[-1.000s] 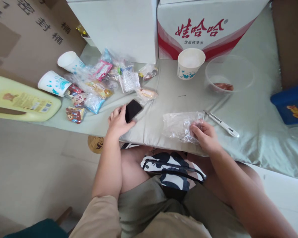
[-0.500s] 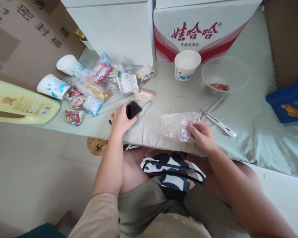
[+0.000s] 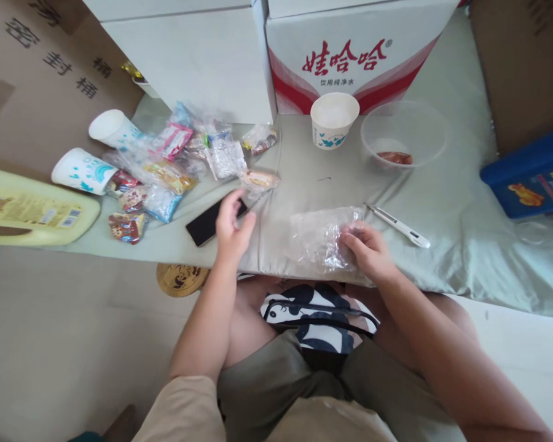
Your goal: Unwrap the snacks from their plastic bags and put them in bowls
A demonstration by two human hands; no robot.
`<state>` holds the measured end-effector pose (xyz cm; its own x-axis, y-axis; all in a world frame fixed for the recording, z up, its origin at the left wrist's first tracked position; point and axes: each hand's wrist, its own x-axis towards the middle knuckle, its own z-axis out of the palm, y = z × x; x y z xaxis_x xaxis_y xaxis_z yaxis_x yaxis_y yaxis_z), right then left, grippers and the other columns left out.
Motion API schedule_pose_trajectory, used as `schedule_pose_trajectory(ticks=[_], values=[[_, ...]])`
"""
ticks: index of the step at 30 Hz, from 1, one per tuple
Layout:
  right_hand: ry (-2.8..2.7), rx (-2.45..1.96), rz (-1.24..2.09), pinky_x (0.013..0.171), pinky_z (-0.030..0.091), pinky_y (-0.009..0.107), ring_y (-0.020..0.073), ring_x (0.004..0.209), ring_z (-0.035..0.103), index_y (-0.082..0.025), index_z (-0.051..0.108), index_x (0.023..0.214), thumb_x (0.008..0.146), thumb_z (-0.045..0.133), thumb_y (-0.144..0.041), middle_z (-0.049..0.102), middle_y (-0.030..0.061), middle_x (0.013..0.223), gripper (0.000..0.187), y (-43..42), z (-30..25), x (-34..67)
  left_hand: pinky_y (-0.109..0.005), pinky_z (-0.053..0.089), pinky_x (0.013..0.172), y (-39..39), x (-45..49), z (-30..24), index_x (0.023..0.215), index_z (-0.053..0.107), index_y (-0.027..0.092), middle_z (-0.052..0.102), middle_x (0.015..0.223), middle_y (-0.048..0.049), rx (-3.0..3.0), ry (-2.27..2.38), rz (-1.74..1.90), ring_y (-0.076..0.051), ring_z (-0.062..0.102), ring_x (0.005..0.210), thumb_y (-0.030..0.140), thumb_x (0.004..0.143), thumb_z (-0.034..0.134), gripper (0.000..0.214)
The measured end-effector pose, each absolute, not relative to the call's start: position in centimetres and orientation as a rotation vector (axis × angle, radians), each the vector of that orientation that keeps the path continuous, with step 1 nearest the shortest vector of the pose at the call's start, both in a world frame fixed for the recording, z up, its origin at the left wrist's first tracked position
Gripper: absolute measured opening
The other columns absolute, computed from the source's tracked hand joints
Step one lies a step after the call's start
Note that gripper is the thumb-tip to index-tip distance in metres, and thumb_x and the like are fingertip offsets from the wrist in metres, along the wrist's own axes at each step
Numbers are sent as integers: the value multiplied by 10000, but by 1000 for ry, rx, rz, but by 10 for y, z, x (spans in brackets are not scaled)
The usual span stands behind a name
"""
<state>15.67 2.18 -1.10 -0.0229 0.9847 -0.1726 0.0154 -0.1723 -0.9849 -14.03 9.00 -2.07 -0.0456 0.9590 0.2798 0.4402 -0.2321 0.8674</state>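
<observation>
Looks partway through handling the clear plastic bag (image 3: 320, 236), lying nearly flat near the front edge of the cloth-covered surface (image 3: 465, 190), with no contents plainly visible inside and no sure sign of a cut or opening. Can reckon as done, by judgement only, getting a reddish-brown piece (image 3: 395, 158) into the clear bowl (image 3: 431, 141) beyond, beside the upright paper cup (image 3: 330, 138). Seems to leave letting go of the bag, and perhaps dealing with the heap of snack packets (image 3: 172, 175) at the left, mostly sealed-looking but too jumbled to judge one by one. Shows the white cutter (image 3: 399, 226) out of use, lying aslant just right of the bag. Reaching in from the lower right, with the right hand (image 3: 368, 248) low over the cloth: grip pinching the bag's right end between thumb and fingers. Rising from below on the other side, with the left hand (image 3: 233, 230) over the right part of the dark phone (image 3: 206, 222): grip spread, thumb apart from loosely curved fingers, holding nothing. Cannot tell about contact with the phone.
</observation>
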Motion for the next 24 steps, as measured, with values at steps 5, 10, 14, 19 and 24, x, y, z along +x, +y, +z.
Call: schedule_pose_trajectory(ticks=[5,10,14,19,24], values=[[-1242,-1162,1425,708,547,347,201,745,665,-255,677,836,817,708,-569,716,26,818,317,15,-4,153,-494,539,1049,79,-88,0,1483,519,262,674,1393,-180,1187,782,785,-378,629,1324,743,693,772,958],[-1055,-1361,1269,493,418,268,125,528,503,-250,581,805,809,723,-567,573,-33,623,347,18,-4,151,-268,527,624,77,-72,15,1204,679,163,782,895,-66,1132,911,523,-159,703,672,289,690,831,551],[-1034,-1426,1285,433,375,256,112,463,467,-247,551,769,793,723,-589,543,-45,546,384,20,-3,149,-226,501,578,81,-66,11,1037,664,164,775,869,-46,958,1092,799,-112,664,625,279,747,727,318],[-1036,-1376,1355,494,472,290,137,491,545,-250,608,909,763,737,-606,624,-36,593,407,18,-1,147,-255,560,635,80,-63,8,1083,669,158,761,791,-45,929,1066,598,-157,718,684,333,747,810,404],[-1120,-1401,1381,526,453,291,142,511,542,-233,598,820,780,738,-481,570,-39,564,287,20,-4,146,-210,484,498,80,-67,1,1071,661,194,680,660,30,1042,1065,642,-100,608,503,318,822,727,286]])
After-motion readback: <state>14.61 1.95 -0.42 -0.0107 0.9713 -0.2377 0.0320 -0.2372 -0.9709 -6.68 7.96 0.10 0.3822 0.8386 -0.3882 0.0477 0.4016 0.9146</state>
